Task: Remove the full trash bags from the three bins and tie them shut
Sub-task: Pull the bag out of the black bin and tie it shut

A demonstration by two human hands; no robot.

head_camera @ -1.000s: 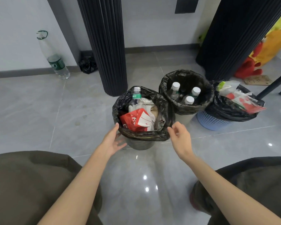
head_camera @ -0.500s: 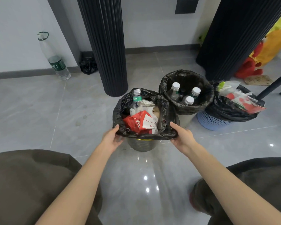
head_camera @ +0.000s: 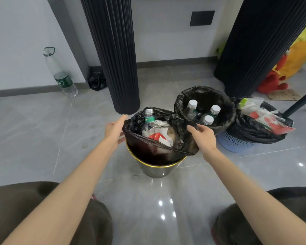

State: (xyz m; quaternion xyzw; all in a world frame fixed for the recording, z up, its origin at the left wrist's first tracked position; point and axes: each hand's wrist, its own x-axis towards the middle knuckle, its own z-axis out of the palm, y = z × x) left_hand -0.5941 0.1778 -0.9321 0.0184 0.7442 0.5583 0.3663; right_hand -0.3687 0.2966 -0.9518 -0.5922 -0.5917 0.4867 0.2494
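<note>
Since half a second ago the black bag [head_camera: 154,149] has come up: its rim was folded over the bin lip, now it's peeled off and lifted, and the gold lip of the metal bin [head_camera: 155,169] shows bare under it. Both hands moved up and apart with it.

Left hand [head_camera: 114,132] grips the bag's left edge, fingers clamped on the plastic near the top. Right hand [head_camera: 202,137] pinches the bag's right edge between thumb and fingers. Bag mouth is stretched open between the two hands, front edge sagging lower than the back.

Bag is only partly out; its lower part sits inside the metal bin. Inside it: a clear bottle with green label [head_camera: 148,121] standing upright at the back left, red-and-white packaging [head_camera: 159,137] and crumpled paper in front.

Middle bin [head_camera: 205,106] just behind right, touching the lifted bag, liner folded over its rim, three white-capped bottles inside. Blue basket [head_camera: 233,142] further right, black liner over rim, wrappers piled on top. Neither touched.

Grey tile floor [head_camera: 34,138]. Big water bottle [head_camera: 60,75] stands by the wall far left, well apart. Small black bag [head_camera: 97,81] by the dark ribbed column [head_camera: 113,53].
</note>
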